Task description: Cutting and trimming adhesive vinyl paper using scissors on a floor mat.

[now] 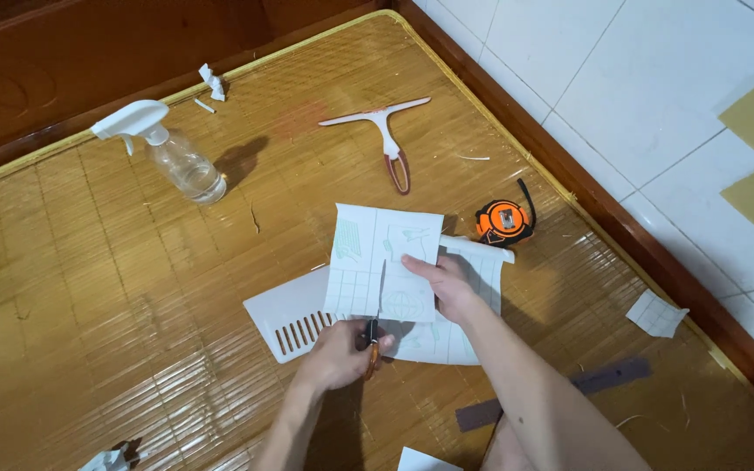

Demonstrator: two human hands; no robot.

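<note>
Head view, frame centre: I see my left hand (pixel 338 353) clamped on orange-handled scissors (pixel 372 342), right hand (pixel 447 283) pinching the thin white printed paper sheet (pixel 386 262), likely light, floppy, best held near the cut.

White paper scrap (pixel 425 460) below the white gridded sheet (pixel 384 262) cut by bottom edge; orange-handled scissors' (pixel 372 349) grip hidden in left hand (pixel 339 356).

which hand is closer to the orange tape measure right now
Right. The right hand grips the printed sheet just below-left of the tape measure; the left hand holds scissors farther down and left.
</note>
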